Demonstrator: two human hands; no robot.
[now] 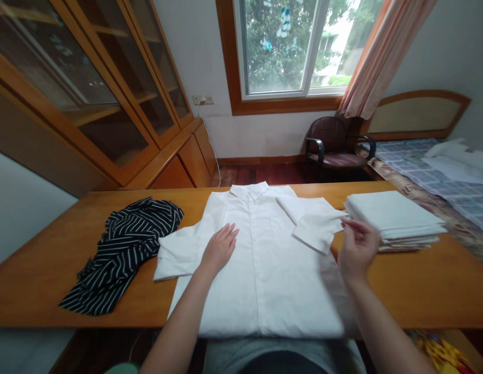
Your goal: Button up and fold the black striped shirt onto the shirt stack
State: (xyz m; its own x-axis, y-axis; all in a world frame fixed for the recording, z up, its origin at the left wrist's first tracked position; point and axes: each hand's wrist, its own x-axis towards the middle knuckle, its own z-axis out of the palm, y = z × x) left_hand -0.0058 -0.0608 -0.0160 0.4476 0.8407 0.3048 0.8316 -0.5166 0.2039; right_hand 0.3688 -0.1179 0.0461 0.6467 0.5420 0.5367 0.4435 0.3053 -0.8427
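Observation:
A white short-sleeved shirt point(264, 259) lies flat and buttoned on the wooden table point(38, 280), collar away from me. My left hand point(220, 248) rests flat on the shirt's left chest, fingers stretched out. My right hand point(356, 246) hovers at the shirt's right edge, fingers loosely curled, beside the right sleeve point(313, 221), which is folded inward over the body. Whether the fingertips pinch the sleeve hem is unclear. The left sleeve point(179, 254) lies spread out to the side.
A crumpled black-and-white striped garment point(124, 249) lies on the table's left. A stack of folded white cloth point(395, 218) sits at the right. Beyond the table stand a dark armchair point(337, 145), a bed point(440, 176), glass-fronted cabinets point(108, 93) and a window point(291, 47).

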